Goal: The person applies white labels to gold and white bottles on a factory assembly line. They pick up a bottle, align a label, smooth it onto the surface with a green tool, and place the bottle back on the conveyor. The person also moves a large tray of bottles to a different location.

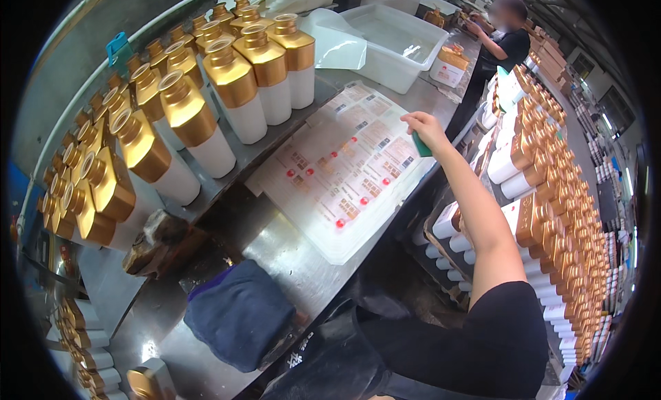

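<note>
My right hand [428, 133] reaches out over the far right edge of a sheet of printed decals [323, 173]. Its fingers are closed round a small flat green piece [421, 146], mostly covered by the palm. Pale and see-through, the sheet carries rows of orange-brown prints and several red dots, and lies flat on the metal table [272, 245]. Left of it stand many bottles [234, 90] with gold shoulders and necks and white lower bodies. A folded dark blue cloth [237, 314] rests nearer to me. My left hand is out of view.
A translucent plastic tub [396, 38] sits behind the sheet, with a gold-and-white bottle [449, 64] lying beside it. Dense rows of similar bottles [551, 214] fill racks at right. A wooden block [155, 245] stands at left. Another person [508, 38] works at the far end.
</note>
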A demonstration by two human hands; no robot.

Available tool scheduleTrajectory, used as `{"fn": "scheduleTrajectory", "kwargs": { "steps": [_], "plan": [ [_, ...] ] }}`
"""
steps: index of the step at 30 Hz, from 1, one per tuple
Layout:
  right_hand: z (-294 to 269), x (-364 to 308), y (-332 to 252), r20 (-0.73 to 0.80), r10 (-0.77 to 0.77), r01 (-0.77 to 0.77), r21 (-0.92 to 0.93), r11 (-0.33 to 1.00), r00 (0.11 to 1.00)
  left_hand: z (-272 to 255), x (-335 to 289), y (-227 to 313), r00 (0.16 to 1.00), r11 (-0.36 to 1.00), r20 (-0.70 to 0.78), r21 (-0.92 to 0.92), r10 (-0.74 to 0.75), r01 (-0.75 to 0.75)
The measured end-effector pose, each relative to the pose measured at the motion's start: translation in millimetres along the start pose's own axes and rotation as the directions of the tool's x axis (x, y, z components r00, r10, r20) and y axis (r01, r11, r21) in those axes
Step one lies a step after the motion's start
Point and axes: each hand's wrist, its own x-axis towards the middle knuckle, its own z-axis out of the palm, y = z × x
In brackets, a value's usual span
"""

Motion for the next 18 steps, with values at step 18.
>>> {"fn": "scheduleTrajectory", "kwargs": {
  "steps": [18],
  "plan": [
    [19.1, 122.7, 14.1, -0.103, 0.149, -0.177, -0.735, 0.654, 0.983, 48.0, 3.6, 5.8, 0.742, 0.464, 0.141, -0.700, -0.655, 0.542]
  ]
}}
